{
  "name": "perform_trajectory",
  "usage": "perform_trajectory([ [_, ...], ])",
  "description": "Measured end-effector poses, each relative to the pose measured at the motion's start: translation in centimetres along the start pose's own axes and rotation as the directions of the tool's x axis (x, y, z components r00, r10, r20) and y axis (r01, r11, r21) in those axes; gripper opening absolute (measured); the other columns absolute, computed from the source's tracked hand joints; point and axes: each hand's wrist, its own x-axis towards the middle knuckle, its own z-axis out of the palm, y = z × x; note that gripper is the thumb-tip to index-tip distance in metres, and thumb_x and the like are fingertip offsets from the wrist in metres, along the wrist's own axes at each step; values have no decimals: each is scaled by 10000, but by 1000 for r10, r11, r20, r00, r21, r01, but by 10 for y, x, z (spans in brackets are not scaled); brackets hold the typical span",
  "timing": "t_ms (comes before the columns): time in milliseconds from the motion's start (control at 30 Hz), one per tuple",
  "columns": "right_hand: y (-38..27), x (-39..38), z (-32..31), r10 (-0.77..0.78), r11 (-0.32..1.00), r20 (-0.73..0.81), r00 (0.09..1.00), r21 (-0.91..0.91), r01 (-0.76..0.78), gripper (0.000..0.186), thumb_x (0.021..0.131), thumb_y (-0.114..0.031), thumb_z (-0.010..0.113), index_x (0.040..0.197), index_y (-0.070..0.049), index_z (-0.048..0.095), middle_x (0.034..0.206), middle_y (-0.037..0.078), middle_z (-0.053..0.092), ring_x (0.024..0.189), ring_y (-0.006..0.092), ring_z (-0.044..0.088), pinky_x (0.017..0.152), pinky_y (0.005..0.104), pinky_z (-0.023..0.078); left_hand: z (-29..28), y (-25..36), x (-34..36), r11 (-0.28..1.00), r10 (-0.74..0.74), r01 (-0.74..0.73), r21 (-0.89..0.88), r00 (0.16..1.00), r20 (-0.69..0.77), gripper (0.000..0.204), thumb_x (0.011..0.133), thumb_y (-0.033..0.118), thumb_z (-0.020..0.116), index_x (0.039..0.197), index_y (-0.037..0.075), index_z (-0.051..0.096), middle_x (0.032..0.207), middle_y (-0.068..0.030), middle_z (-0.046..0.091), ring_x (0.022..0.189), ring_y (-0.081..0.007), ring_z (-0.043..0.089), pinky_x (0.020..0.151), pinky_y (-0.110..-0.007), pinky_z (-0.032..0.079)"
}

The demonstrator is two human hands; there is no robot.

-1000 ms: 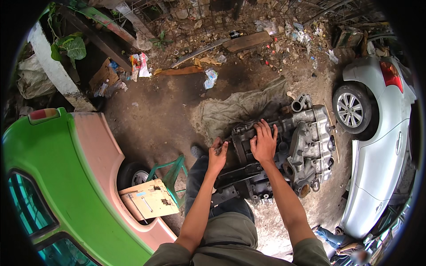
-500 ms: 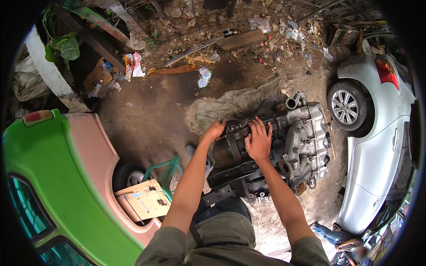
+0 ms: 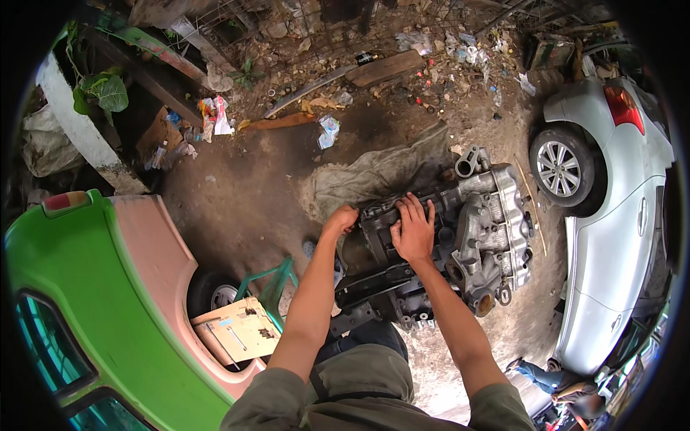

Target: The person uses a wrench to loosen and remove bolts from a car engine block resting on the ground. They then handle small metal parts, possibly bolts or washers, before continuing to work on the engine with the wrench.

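A car engine (image 3: 463, 208), dark at its left part and silvery at its right, lies on the ground in front of me. My left hand (image 3: 343, 218) is closed at the engine's far left corner. Whatever its curled fingers grip there is hidden. My right hand (image 3: 414, 228) rests on the dark upper side of the engine, fingers stretched and a little apart, thumb out to the left. Nothing shows in that palm. A crumpled grey cloth (image 3: 374, 172) lies on the floor just beyond the engine and reaches partly under it.
At left stands a green and pink car (image 3: 108, 273), with a green stool (image 3: 272, 287) bearing a cardboard box lid (image 3: 241, 332) and a wrench (image 3: 235, 336). A silver car (image 3: 611, 251) stands at right. Litter and a plank (image 3: 386, 68) lie beyond; another person (image 3: 568, 388) is at lower right.
My left hand has shifted slightly toward me and left, and the small metal tip seen above its fingers is now out of sight. My right hand keeps its place on the engine.
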Motion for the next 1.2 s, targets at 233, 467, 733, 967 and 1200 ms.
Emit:
perform_trajectory([
  [233,2,-1,0,-3,1000,6,1000,-4,3,465,828,-224,593,1275,-95,579,1368,69,566,1426,221,398,1222,529,196,-10,-2,7,939,122,-97,331,991,-57,389,1038,331,522,1014,-49,603,762,-128,624,578,-224,565,498,-397,421],
  [467,4,-1,1,-5,1000,8,1000,-1,5,469,834,-230,600,1283,-97,577,1374,65,561,1426,219,398,1222,528,198,-19,-41,-44,857,111,-223,-465,961,-255,405,1017,333,623,1041,-70,603,852,-154,677,701,-245,687,625,-379,573],
  [733,1,-1,-1,6,1000,16,1000,15,-6,471,838,-216,585,1295,-103,575,1382,62,557,1429,210,395,1227,526,187,37,-53,-91,391,161,-577,-717,810,-564,136,939,46,707,908,-75,652,904,-139,723,797,-206,726,750,-323,626],
  [967,1,-1,1,0,999,-14,1000,33,0,435,835,-170,547,1261,-83,576,1363,80,563,1420,232,406,1218,538,185,56,-58,-84,678,109,-524,-515,764,-635,226,917,157,767,923,-64,721,923,-118,726,811,-183,714,719,-314,568],
  [1200,1,-1,0,-6,1000,-25,1000,29,7,431,838,-167,546,1258,-80,578,1352,83,570,1417,235,409,1220,537,185,58,-73,-97,833,407,-553,-28,646,-646,206,969,134,663,1014,-54,734,988,-172,725,899,-210,718,770,-330,543],
])
